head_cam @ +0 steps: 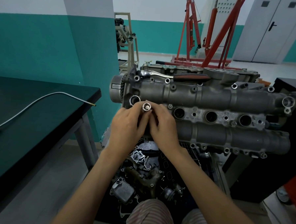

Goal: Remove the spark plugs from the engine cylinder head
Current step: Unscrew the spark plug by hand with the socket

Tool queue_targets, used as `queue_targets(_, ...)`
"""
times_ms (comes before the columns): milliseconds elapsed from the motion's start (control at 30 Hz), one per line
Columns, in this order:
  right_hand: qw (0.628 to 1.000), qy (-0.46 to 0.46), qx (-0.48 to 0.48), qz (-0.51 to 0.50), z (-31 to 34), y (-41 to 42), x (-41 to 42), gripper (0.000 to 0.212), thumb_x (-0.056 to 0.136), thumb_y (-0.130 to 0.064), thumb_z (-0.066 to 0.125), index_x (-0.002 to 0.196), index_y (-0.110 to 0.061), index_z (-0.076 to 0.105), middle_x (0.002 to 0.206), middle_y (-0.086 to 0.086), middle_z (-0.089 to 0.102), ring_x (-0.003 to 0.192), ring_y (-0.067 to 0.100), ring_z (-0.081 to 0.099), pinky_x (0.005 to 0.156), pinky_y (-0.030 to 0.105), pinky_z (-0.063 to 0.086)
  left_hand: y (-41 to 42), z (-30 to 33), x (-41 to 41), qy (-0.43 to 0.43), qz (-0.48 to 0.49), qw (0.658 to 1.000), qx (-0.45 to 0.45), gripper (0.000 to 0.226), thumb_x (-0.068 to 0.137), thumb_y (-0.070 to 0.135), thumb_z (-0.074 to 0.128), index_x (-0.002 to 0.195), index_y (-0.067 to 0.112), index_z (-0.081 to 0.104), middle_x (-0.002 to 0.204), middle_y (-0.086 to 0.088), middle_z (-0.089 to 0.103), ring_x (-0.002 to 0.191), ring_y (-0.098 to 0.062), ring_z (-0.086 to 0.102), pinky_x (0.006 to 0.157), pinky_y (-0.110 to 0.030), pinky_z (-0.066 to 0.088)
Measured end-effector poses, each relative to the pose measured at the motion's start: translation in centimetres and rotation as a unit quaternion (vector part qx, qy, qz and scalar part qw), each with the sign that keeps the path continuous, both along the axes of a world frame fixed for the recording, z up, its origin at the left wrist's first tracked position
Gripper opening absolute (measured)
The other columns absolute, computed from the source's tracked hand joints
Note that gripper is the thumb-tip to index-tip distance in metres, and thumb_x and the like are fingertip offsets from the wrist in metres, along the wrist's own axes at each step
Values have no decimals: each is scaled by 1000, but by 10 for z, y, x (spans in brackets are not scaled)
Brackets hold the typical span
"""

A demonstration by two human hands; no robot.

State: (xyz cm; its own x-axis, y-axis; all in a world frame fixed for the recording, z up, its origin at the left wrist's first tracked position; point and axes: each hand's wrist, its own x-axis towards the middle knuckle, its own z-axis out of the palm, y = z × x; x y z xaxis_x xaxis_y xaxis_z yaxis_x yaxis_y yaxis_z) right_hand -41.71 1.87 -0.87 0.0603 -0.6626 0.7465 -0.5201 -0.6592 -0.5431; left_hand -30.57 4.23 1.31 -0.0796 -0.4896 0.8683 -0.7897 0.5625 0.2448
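You grip the spark plug socket [146,107] with both your left hand [127,126] and right hand [163,126], fingers curled around it, above the cylinder head [213,98].

Both hands met over the cylinder head [213,98]: the left hand [127,126] and right hand [163,128] gripped a spark plug socket [146,107], its open end showing. At 1 o'clock lay a ratchet [173,76]; 3 plug wells [211,116] stood at 3 o'clock.

socket body [146,107]: hidden by both hands, only its open end shows
first plug well: covered by right hand [162,124]
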Motion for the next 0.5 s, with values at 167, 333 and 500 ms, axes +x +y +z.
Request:
queue_targets(167, 996, -58, 64, -9, -1, 0, 2, 27, 84, -19, 61, 110, -16, 53, 80, 0, 55, 70, 10, 50, 65, 27, 47, -1, -3, 0, 22, 14, 999, 20, 27, 88, 31, 52, 76, 7, 52, 55, 2, 50, 47, -19, 43, 52, -21, 25)
queue_targets(333, 998, -56, 14, -11, -2, 0, 2, 7, 87, -10, 58, 94, -8, 58, 84, -5, 54, 73, 5, 49, 66, 15, 42, -3, -6, 1, 14, 10, 1000, 4, 24, 86, 27, 62, 75, 8, 52, 55, 2, 50, 47, -19, 43, 54, -23, 27)
queue_targets(500, 1000, -22, 7, 3, -1, 2, 0, 18, 89, -5, 53, 106, -6, 59, 99, 4, 61, 89, 5, 53, 78, 12, 42, -1, -3, 0, 29, -9, 1000, -1, 21, 88, 30, 53, 90, 10, 59, 62, 13, 45, 55, -8, 40, 59, -16, 26)
